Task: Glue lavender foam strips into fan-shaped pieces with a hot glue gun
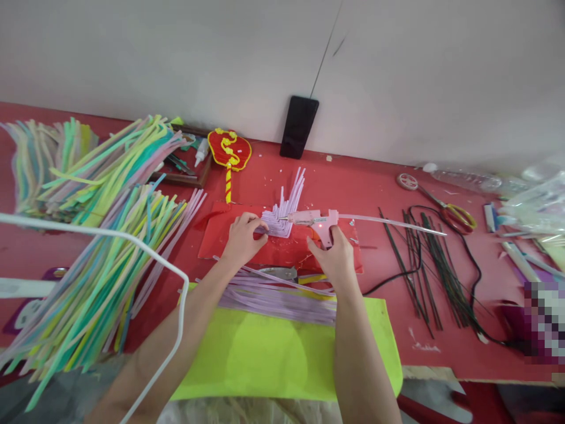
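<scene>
My right hand is wrapped round the handle of a pink glue gun. A long clear glue stick sticks out of the gun's back end. The nozzle points left, over a piece made of lilac pipe cleaners laid side by side, with several ends standing up at its far right. At the left edge of that piece, my left hand pinches it with thumb and forefinger. Beneath both lies a red board. Loose lilac pipe cleaners and pliers lie nearer me, on a yellow-green sheet.
Bundles of coloured pipe cleaners cover the left side, crossed by a white cable. A red and yellow fan shape and a phone are at the back. Scissors, dark stems and a black cord lie right.
</scene>
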Demonstrator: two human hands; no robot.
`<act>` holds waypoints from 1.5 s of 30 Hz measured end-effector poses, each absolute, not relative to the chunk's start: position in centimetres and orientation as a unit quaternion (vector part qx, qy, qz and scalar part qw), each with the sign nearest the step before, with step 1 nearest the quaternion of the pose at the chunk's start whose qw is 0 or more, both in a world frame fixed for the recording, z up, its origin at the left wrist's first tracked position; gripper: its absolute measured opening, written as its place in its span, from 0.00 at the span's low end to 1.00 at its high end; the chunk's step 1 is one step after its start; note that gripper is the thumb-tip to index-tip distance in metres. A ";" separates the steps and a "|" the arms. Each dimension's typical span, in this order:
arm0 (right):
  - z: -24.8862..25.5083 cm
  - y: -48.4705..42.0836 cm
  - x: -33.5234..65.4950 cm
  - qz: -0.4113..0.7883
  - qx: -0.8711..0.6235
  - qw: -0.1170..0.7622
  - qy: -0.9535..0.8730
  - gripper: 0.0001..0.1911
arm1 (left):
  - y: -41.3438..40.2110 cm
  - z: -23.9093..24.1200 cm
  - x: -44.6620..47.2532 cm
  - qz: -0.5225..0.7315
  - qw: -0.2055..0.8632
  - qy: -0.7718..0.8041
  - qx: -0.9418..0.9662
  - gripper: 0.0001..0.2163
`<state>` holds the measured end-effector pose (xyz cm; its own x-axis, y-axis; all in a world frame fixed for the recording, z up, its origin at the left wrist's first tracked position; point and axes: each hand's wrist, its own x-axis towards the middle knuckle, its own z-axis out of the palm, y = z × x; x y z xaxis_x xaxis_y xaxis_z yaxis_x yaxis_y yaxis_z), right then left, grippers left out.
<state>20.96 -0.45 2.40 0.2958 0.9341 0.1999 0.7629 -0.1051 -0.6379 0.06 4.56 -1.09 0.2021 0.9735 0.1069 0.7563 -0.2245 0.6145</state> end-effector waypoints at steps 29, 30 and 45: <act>2.2 -0.4 21.1 0.131 -0.735 0.333 -0.576 0.15 | 4.1 -0.8 0.5 0.226 0.151 0.581 0.767 0.05; 2.2 -0.4 21.1 0.132 -0.735 0.333 -0.576 0.15 | 4.1 -0.9 0.5 0.227 0.152 0.581 0.767 0.05; 2.2 -0.4 21.0 0.128 -0.738 0.333 -0.573 0.15 | 4.4 -0.8 -0.3 0.263 0.251 0.573 0.734 0.08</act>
<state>21.03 -0.36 2.24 0.3109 0.9308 0.1923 0.7605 -0.1222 -0.6378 -0.29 4.39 -0.75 0.2040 0.9740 0.0983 0.7099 -0.2163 0.6703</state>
